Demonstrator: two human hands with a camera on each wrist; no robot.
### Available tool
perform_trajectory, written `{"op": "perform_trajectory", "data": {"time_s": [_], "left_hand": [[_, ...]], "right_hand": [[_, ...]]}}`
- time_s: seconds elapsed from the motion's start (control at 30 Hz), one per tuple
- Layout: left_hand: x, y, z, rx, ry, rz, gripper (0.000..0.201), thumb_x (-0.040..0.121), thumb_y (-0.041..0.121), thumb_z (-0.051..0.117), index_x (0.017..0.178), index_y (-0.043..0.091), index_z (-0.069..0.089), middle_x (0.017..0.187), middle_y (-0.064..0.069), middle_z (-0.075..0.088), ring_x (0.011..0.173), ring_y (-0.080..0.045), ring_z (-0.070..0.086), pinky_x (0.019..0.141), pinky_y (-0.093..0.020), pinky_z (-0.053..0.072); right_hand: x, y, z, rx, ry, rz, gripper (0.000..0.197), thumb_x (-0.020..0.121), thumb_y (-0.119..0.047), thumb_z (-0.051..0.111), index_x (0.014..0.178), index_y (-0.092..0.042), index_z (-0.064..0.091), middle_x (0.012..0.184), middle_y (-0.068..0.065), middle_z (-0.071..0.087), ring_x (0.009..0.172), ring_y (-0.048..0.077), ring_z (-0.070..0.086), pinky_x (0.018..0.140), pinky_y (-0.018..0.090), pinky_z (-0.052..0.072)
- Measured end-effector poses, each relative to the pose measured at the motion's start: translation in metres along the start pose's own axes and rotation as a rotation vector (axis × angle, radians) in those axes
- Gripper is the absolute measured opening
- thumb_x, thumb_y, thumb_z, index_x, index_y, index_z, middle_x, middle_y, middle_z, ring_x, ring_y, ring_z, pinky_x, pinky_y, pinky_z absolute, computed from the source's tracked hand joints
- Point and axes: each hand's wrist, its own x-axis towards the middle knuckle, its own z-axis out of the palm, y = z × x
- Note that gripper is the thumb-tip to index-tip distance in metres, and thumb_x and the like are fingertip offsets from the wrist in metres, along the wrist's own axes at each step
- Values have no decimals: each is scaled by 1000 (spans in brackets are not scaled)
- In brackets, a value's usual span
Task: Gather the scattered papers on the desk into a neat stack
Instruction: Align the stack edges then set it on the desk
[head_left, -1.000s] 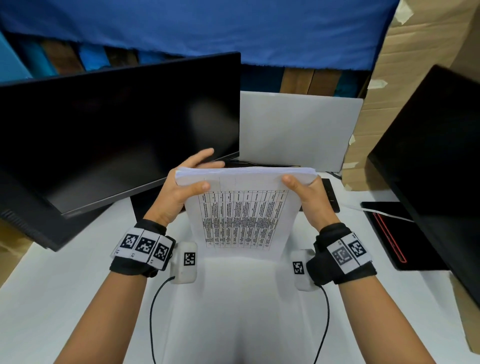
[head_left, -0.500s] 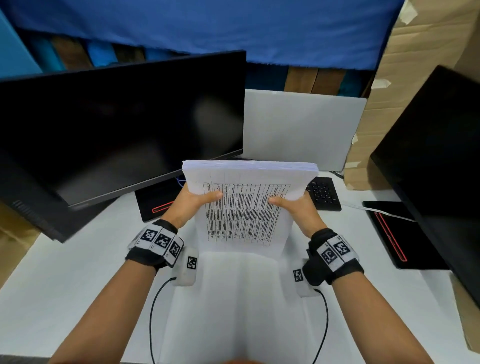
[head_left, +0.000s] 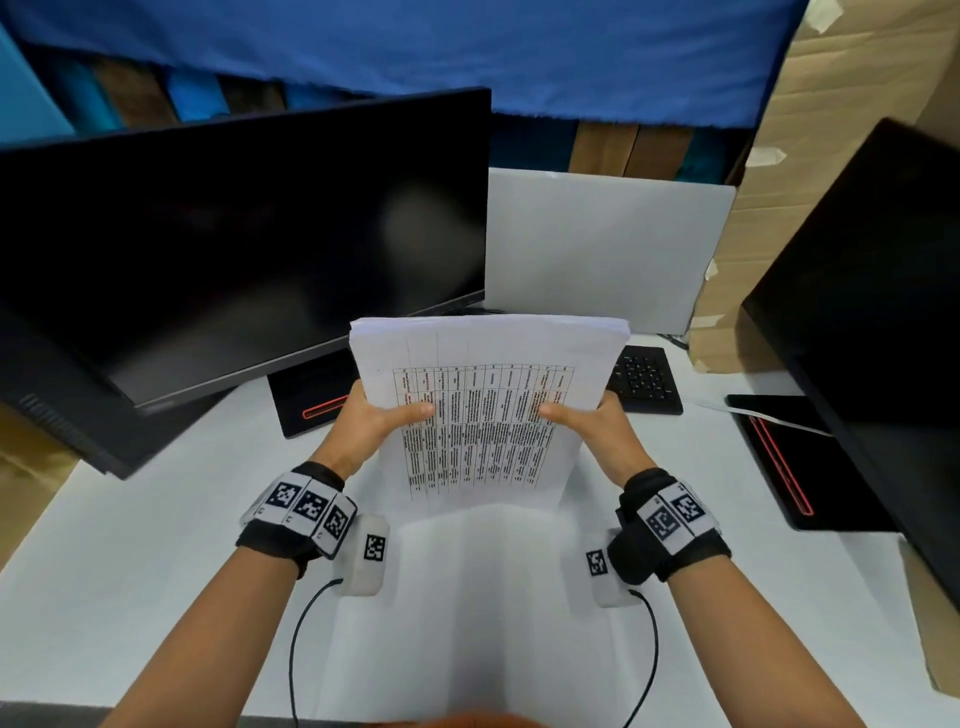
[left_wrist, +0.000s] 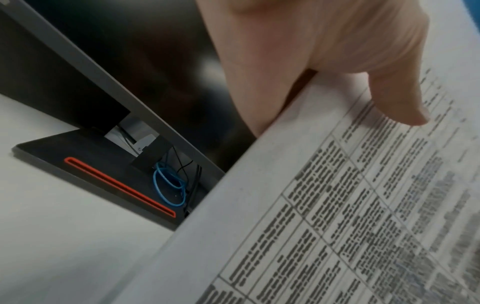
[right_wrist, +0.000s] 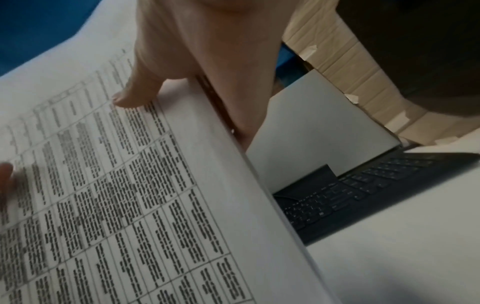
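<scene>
Dark monitor (head_left: 244, 244) at left, black keyboard (head_left: 644, 379), white board (head_left: 602, 249), second monitor (head_left: 872, 312) at right

The papers (head_left: 488, 415) were white with a black printed grid — some red text. The surface (head_left: 130, 571) was white; the monitor stand (head_left: 311, 400) black with a red stripe.

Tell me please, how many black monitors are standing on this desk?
2. One monitor stands at the left, behind the held papers; the other monitor stands at the right edge, partly cut off. More may be out of view.
</scene>
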Motion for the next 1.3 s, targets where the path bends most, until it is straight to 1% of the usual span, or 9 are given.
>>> {"op": "perform_trajectory", "data": {"time_s": [0.17, 0.3, 0.47, 0.57, 0.77, 0.93, 1.03, 1.13, 1.3], "left_hand": [[1, -17, -2, 9, -19, -56, 70, 35, 58, 82, 97, 36, 61, 95, 18, 73, 96, -2, 66, 84, -22, 51], [-3, -29, 1, 1, -32, -100, 75, 34, 59, 82, 101, 37, 57, 96, 20, 72, 96, 3, 64, 84, -17, 50], [-5, -32, 5, 6, -28, -124, 76, 33, 60, 81, 101, 37, 55, 92, 29, 70, 92, 10, 63, 77, -9, 49], [-8, -40, 7, 16, -17, -160, 78, 32, 62, 80, 102, 38, 54, 97, 18, 69, 94, 9, 62, 81, -10, 47], [-4, -40, 11, 84, -13, -205, 37, 75, 16, 70, 100, 40, 54, 104, 17, 62, 90, 13, 61, 92, -23, 43], [10, -33, 16, 98, -63, -241, 30, 81, 17, 64, 110, 21, 58, 103, 9, 65, 96, 0, 62, 81, -12, 47], [12, -52, 21, 26, -62, -316, 33, 83, 7, 60, 116, 1, 58, 112, -12, 66, 100, -20, 67, 83, -27, 54], [7, -78, 29, 23, -70, -406, 33, 84, -1, 56, 118, -2, 56, 112, -18, 63, 76, -10, 71, 61, -18, 55], [2, -113, 41, 70, -75, -581, 35, 85, -5, 53, 120, -3, 54, 117, -18, 61, 96, -32, 61, 85, -39, 52]], "right_hand": [[-1, 10, 3, 0, -6, 42, 51, 49, -40, 84, 94, -30, 63, 106, -3, 69, 107, 18, 62, 104, 45, 42], [1, 19, 4, -4, 19, 47, 37, 66, -14, 79, 93, -32, 61, 104, -5, 67, 108, 19, 61, 105, 46, 41], [3, 29, 7, 21, 40, 53, 37, 68, -13, 78, 96, -31, 60, 109, 1, 67, 108, 18, 61, 104, 42, 42], [2, 37, 8, 0, 31, 95, 36, 69, -13, 77, 96, -29, 59, 103, -4, 67, 101, 12, 62, 101, 34, 43], [6, 46, 8, -28, 129, 103, 55, 59, -29, 82, 106, -10, 61, 103, 6, 68, 97, 16, 65, 84, 24, 51], [7, 43, -5, -26, 179, 99, 37, 76, -10, 71, 111, -4, 61, 94, 0, 66, 81, 5, 62, 60, 6, 50], [1, 64, -17, -6, 238, 159, 38, 79, -8, 68, 115, -2, 59, 107, 10, 66, 88, 18, 64, 69, 16, 51], [-7, 90, -24, -56, 279, 238, 37, 82, -7, 64, 118, -1, 57, 119, 18, 62, 99, 25, 60, 89, 32, 47], [-11, 121, -24, -192, 267, 365, 35, 86, -9, 60, 120, 0, 55, 125, 18, 60, 113, 30, 57, 95, 33, 42]]}}
